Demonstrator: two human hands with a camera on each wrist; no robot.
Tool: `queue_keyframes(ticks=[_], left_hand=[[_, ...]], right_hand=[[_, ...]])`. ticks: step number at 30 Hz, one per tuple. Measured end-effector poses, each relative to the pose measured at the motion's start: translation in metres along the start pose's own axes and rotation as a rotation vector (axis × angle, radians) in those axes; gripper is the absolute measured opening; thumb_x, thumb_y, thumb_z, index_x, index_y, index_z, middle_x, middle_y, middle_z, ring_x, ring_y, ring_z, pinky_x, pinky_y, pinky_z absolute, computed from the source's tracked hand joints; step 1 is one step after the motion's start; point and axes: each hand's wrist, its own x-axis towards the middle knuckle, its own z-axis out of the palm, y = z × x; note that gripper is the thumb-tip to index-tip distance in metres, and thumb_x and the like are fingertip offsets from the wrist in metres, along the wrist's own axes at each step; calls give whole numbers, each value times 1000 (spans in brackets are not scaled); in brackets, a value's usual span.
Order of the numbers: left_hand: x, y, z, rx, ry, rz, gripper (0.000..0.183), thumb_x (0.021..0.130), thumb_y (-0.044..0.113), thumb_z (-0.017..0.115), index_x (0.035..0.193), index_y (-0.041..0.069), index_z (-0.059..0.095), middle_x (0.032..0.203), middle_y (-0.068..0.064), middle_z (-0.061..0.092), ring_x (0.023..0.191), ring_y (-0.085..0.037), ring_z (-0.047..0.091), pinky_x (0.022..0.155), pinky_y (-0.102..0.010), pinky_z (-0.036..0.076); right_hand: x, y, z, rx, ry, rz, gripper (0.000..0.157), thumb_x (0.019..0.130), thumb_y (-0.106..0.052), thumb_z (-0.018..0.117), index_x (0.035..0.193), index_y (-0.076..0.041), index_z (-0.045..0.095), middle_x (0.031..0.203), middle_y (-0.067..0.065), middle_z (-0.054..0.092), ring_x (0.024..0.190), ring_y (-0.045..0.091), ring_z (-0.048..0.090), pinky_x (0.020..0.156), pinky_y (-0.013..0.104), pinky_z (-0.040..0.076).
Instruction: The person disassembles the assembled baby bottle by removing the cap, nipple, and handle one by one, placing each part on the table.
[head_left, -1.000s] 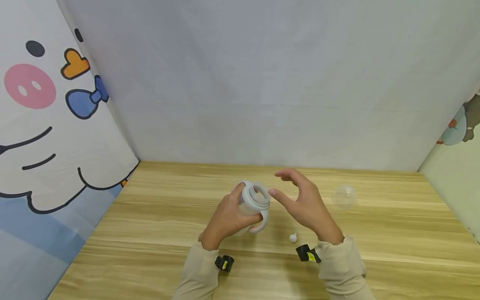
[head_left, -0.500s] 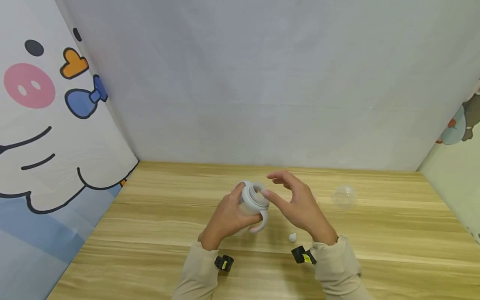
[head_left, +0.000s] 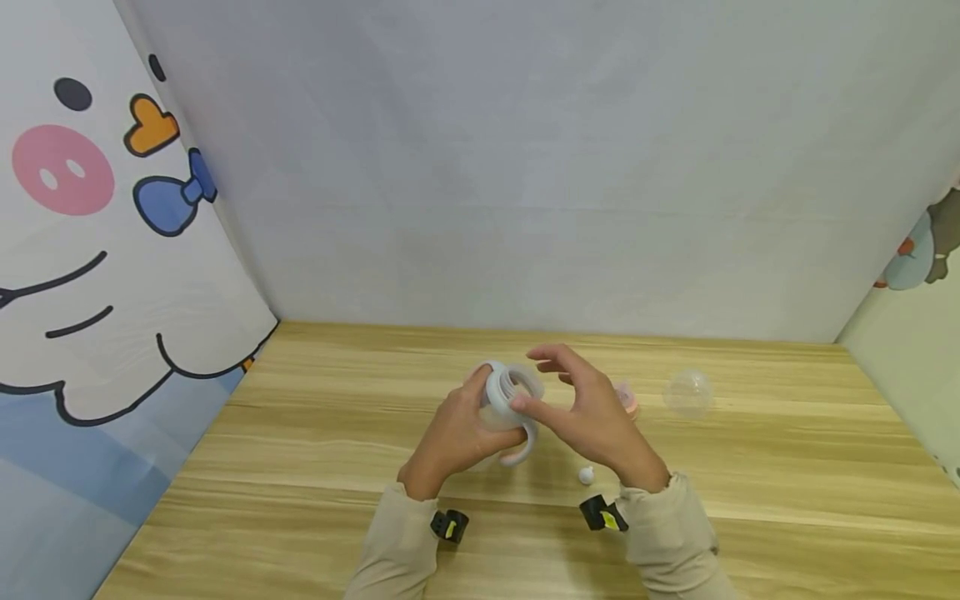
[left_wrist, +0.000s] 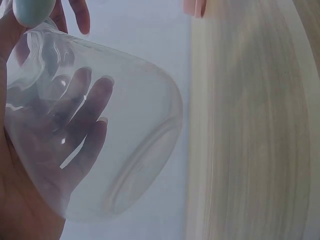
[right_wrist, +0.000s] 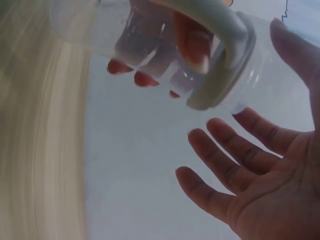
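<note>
My left hand [head_left: 453, 433] grips a clear baby bottle [left_wrist: 150, 95] round its body, the bottle's mouth tilted toward the right hand. A pale collar [right_wrist: 212, 92] with a curved handle [head_left: 527, 446] on the near side encircles the bottle below its mouth. In the left wrist view the left fingers show through the clear wall. My right hand [head_left: 592, 425] is at the mouth, its thumb against the near rim and its index finger just beyond the far side. The other right fingers [right_wrist: 210, 155] are spread and hold nothing.
On the wood-patterned table [head_left: 315, 467] lies a small white piece [head_left: 587, 475] below the right hand. A pink item [head_left: 627, 400] is partly hidden behind that hand. Farther right stands a clear dome-shaped cover [head_left: 688, 393]. A pale curtain [head_left: 525, 167] hangs behind the table.
My right hand has moved left and slightly nearer, bringing its thumb from beside the mouth onto the rim. The pink item has come into view behind it. My left hand keeps its grip.
</note>
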Motion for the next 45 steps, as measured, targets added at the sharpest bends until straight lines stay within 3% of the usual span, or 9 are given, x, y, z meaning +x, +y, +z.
queue_keyframes(ticks=[8, 15, 28, 37, 45], left_hand=[[-1, 0, 1, 11, 5, 4, 52, 78, 25, 81, 124, 16, 57, 114, -2, 69, 95, -17, 66, 82, -35, 54], [0, 0, 1, 13, -7, 15, 52, 80, 28, 81, 125, 17, 56, 114, -1, 70, 99, -16, 67, 87, -37, 54], [0, 0, 1, 46, -13, 31, 54, 79, 26, 82, 125, 15, 56, 113, -1, 69, 95, -15, 68, 83, -33, 55], [0, -2, 1, 50, -12, 54, 53, 79, 27, 82, 122, 14, 56, 109, -1, 68, 89, -13, 66, 79, -29, 54], [0, -1, 0, 34, -24, 67, 52, 80, 26, 82, 122, 12, 55, 111, -3, 67, 89, -13, 65, 78, -28, 54]], right_hand=[[0, 0, 10, 41, -59, -3, 56, 86, -33, 79, 134, -21, 54, 135, 2, 62, 126, 24, 60, 111, 57, 41], [0, 0, 15, 23, -43, 3, 67, 82, -33, 83, 139, -18, 50, 132, 3, 64, 124, 23, 61, 109, 49, 46], [-1, -3, 16, 54, -47, 20, 70, 83, -32, 83, 141, -21, 47, 134, 2, 65, 123, 23, 63, 104, 49, 48], [-1, -3, 18, 26, 0, -14, 69, 82, -29, 83, 141, -21, 48, 126, 1, 68, 109, 19, 67, 95, 42, 52], [-1, -3, 20, 61, 29, -11, 78, 81, -27, 84, 146, -22, 41, 128, 4, 68, 113, 24, 67, 99, 49, 51]])
